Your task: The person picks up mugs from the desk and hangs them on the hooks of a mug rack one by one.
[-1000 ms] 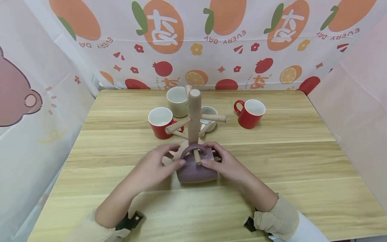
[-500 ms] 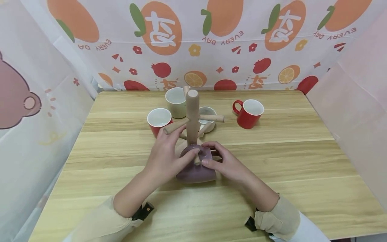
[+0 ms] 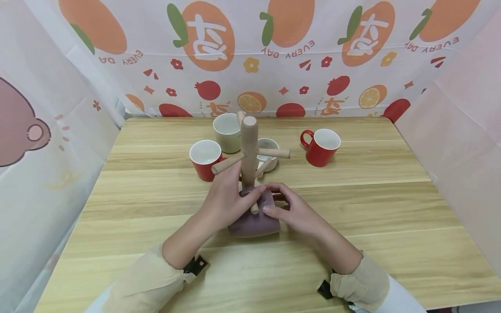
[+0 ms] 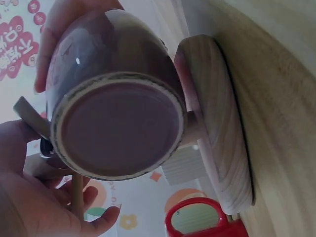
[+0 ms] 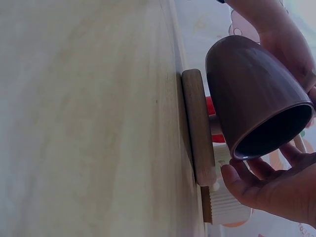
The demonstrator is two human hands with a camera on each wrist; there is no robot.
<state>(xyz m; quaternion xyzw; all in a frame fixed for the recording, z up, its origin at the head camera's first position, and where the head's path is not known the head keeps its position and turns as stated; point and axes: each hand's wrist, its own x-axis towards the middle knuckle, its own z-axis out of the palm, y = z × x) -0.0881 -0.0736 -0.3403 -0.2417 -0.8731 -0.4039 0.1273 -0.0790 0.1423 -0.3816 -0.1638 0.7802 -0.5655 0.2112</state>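
A purple mug (image 3: 254, 225) hangs sideways by its handle on a low front peg of a wooden mug tree (image 3: 249, 152). In the left wrist view, the mug's round bottom (image 4: 121, 129) faces the camera, above the thick wooden base (image 4: 215, 123). My left hand (image 3: 221, 198) wraps the post from the left, thumb across its front by the mug handle; its fingers are partly hidden behind. My right hand (image 3: 295, 213) holds the mug at its open end, thumb on the upper side. In the right wrist view, right fingertips touch the dark mug's rim (image 5: 274, 131).
A red mug (image 3: 204, 163) and a pale green mug (image 3: 228, 134) stand left behind the tree. A whitish cup (image 3: 270, 150) is partly hidden behind the post. Another red mug (image 3: 322, 150) stands at right. Further pegs (image 3: 275, 153) stick out sideways. Patterned cloth (image 3: 289, 43) hangs behind the table.
My left hand has moved right and forward, from beside the mug handle to around the post. My right hand stays on the mug, which has hardly moved.
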